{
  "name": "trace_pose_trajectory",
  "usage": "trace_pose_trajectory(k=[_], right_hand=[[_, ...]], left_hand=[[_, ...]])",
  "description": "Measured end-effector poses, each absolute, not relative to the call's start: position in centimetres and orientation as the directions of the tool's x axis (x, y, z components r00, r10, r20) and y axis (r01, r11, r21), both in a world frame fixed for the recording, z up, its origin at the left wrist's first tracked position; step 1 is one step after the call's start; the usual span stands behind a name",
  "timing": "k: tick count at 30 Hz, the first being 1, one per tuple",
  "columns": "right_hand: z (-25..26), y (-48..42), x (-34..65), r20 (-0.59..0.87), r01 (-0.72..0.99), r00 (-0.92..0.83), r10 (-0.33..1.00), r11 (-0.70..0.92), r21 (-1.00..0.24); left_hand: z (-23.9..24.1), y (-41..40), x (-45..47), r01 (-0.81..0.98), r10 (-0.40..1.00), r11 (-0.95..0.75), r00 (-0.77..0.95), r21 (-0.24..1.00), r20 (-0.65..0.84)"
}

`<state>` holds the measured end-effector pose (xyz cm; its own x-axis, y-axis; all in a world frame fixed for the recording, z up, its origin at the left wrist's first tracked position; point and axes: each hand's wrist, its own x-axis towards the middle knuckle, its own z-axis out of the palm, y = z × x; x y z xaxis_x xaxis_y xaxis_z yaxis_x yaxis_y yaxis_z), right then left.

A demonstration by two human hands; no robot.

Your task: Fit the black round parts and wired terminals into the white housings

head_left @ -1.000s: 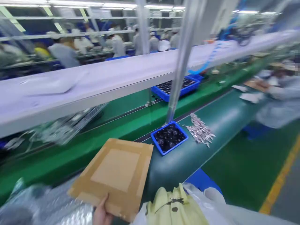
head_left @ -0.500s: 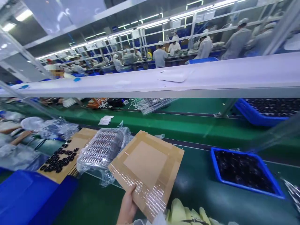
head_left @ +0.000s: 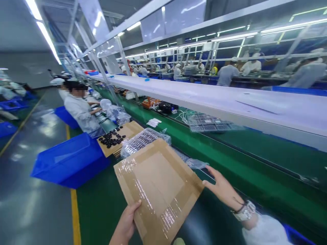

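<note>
A flat sheet of brown cardboard (head_left: 158,187), taped over with clear film, is held above the dark green belt. My left hand (head_left: 126,224) grips its near edge, thumb on top. My right hand (head_left: 221,189), with a watch on the wrist, reaches in with fingers stretched out and touches the sheet's right corner. Just beyond the sheet lies a clear plastic bag of stacked parts (head_left: 143,140). Further left a second cardboard sheet (head_left: 120,136) carries several small black round parts (head_left: 112,139).
A large blue bin (head_left: 70,161) stands on the floor at the left. A seated co-worker (head_left: 81,109) in white works further down the line. A long white shelf (head_left: 217,98) runs above the green conveyor (head_left: 230,153). A grey parts tray (head_left: 209,123) lies under it.
My view has swung left along the line; the blue tray of black parts has left the picture. My right hand has come in and met the cardboard's right corner. My left hand keeps its hold.
</note>
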<state>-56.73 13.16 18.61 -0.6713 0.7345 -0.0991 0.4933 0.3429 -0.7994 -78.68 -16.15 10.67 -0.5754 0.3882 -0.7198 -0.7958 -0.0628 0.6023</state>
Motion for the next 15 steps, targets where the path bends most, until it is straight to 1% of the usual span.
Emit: trace_pose_trajectory(k=[2, 3, 4, 5, 6, 8, 9, 10, 11, 12, 13, 14, 15], right_hand=[[13.4, 12.7, -59.2, -0.277, 0.509, -0.701, 0.657, 0.19, -0.839], [11.3, 12.6, -60.1, -0.356, 0.516, -0.729, 0.585, 0.127, -0.847], [9.6, 12.5, -60.7, -0.421, 0.541, -0.738, 0.527, 0.09, -0.836], [8.4, 12.6, -61.3, -0.458, 0.571, -0.726, 0.513, 0.079, -0.817], [7.7, 12.7, -61.8, -0.469, 0.607, -0.694, 0.546, 0.093, -0.79], [7.2, 13.2, -63.1, -0.402, 0.663, -0.578, 0.71, 0.122, -0.739], [7.3, 13.3, -63.9, -0.357, 0.66, -0.532, 0.768, 0.112, -0.743], [7.5, 13.3, -64.9, -0.347, 0.626, -0.526, 0.776, 0.076, -0.776], [7.6, 13.1, -66.0, -0.376, 0.562, -0.559, 0.739, 0.004, -0.827], [7.7, 12.7, -67.2, -0.423, 0.481, -0.618, 0.663, -0.108, -0.87], [7.6, 12.0, -68.5, -0.466, 0.401, -0.679, 0.567, -0.246, -0.883], [7.4, 11.2, -69.9, -0.499, 0.337, -0.719, 0.484, -0.385, -0.859], [7.0, 10.1, -71.1, -0.53, 0.289, -0.724, 0.441, -0.504, -0.814]], left_hand=[[10.7, -16.6, -79.8, -0.792, 0.423, -0.069, -0.574, 0.607, -0.701], [10.7, -16.7, -80.5, -0.791, 0.447, -0.067, -0.569, 0.608, -0.691], [10.7, -16.8, -81.2, -0.792, 0.477, -0.061, -0.558, 0.608, -0.679], [10.6, -16.8, -82.0, -0.793, 0.511, -0.053, -0.544, 0.607, -0.666], [10.5, -16.8, -82.8, -0.793, 0.549, -0.044, -0.527, 0.607, -0.649], [10.1, -16.4, -85.0, -0.794, 0.629, -0.022, -0.484, 0.608, -0.608], [9.8, -16.2, -86.3, -0.792, 0.668, -0.01, -0.46, 0.61, -0.585], [9.5, -15.9, -87.9, -0.789, 0.702, 0.003, -0.436, 0.615, -0.563], [9.2, -15.6, -89.6, -0.783, 0.732, 0.016, -0.415, 0.622, -0.541], [8.8, -15.3, -91.5, -0.775, 0.756, 0.032, -0.394, 0.631, -0.522], [8.5, -15.2, -93.7, -0.765, 0.776, 0.049, -0.375, 0.642, -0.507], [8.2, -15.2, -96.1, -0.754, 0.792, 0.07, -0.356, 0.653, -0.496], [7.9, -15.4, -98.6, -0.742, 0.8, 0.095, -0.34, 0.664, -0.494]])
